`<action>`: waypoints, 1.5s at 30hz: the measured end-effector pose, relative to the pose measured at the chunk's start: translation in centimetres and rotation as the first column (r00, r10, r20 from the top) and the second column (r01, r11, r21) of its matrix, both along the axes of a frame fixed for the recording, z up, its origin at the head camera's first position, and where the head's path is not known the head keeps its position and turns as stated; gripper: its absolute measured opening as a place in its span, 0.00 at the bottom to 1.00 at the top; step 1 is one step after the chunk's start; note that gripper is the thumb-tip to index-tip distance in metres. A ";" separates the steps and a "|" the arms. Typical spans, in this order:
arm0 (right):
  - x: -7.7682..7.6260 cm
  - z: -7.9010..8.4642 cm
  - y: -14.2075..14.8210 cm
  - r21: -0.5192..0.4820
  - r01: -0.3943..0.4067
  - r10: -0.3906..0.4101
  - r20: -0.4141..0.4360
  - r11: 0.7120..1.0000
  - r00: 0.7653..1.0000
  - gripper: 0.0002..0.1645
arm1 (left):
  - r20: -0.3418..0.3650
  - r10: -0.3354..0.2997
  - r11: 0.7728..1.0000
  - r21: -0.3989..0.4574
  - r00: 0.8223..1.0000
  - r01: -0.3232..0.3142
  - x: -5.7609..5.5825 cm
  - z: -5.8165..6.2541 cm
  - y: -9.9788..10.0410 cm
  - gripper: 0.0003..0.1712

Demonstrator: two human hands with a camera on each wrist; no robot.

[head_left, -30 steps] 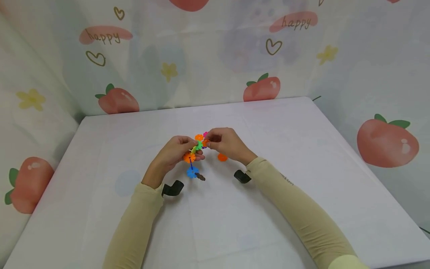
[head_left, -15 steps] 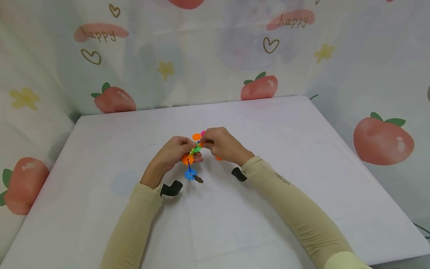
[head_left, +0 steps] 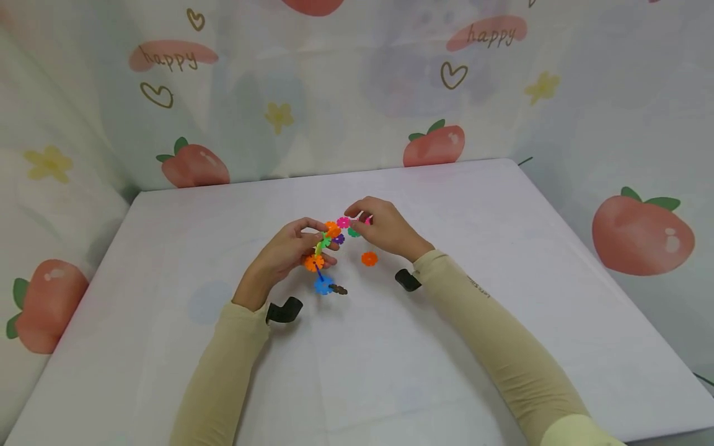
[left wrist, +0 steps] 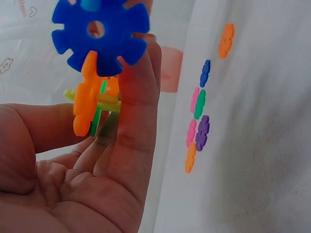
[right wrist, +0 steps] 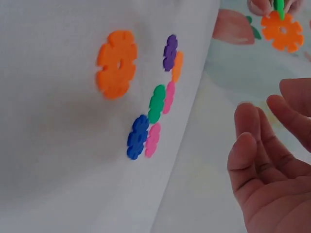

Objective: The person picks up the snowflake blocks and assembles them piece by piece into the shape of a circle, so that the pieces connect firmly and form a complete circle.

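Note:
My left hand pinches a joined chain of notched plastic snowflake discs above the table. In the left wrist view its near end is a blue disc slotted to an orange disc, with yellow and green ones behind. A small brown piece hangs by the chain's lower end in the head view. At the chain's upper end, an orange disc sits on a green disc. My right hand is to the right, apart from the chain, fingers loosely bent with nothing between them.
Loose discs lie on the white table: a nearer orange one, then purple, green, blue and pink ones farther back. Black wrist mounts jut below both wrists. A printed curtain stands behind.
My right hand was at the chain's upper end with an orange disc; it has let go and moved right and away. The orange disc stays on the chain, which my left hand still holds.

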State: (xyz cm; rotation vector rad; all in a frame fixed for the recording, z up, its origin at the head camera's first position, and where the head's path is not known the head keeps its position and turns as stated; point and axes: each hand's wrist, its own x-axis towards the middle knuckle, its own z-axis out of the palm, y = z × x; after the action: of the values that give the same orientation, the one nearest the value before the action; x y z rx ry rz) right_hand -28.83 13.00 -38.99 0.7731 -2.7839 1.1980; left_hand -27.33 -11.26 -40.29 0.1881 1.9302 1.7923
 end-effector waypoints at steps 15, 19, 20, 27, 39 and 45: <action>-2.2 -3.2 2.9 0.246 0.176 -0.239 0.254 0.953 0.937 0.17 | 0.015 -0.031 0.999 -0.007 0.999 0.032 0.1 0.0 0.4 0.14; -2.1 -3.1 2.8 0.270 0.178 -0.252 0.271 0.946 0.929 0.17 | 0.023 -0.025 1.000 0.003 0.999 0.025 0.1 0.0 0.6 0.15; -2.1 -3.1 2.9 0.269 0.178 -0.252 0.271 0.947 0.929 0.16 | 0.025 -0.024 1.000 0.006 0.999 0.023 0.1 0.0 0.7 0.16; -2.3 -3.6 3.4 0.183 0.227 -0.271 0.273 0.957 0.923 0.10 | 0.028 -0.019 1.000 -0.010 0.999 0.019 0.2 -0.2 0.9 0.17; -2.0 -2.9 3.3 -0.131 0.304 -0.217 0.450 0.944 0.866 0.14 | 0.044 -0.010 1.000 -0.015 0.999 0.011 0.1 -0.4 1.0 0.14; -1.4 -2.1 2.6 -0.259 0.260 -0.120 0.455 0.930 0.883 0.13 | 0.034 -0.029 1.000 0.006 0.999 0.029 0.1 -0.3 0.9 0.14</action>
State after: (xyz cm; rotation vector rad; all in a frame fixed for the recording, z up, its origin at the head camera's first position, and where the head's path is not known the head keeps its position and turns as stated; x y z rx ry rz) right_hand -30.25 15.60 -41.11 0.2122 -2.7709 1.9033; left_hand -27.21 -10.32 -40.56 0.1851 1.8900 1.7711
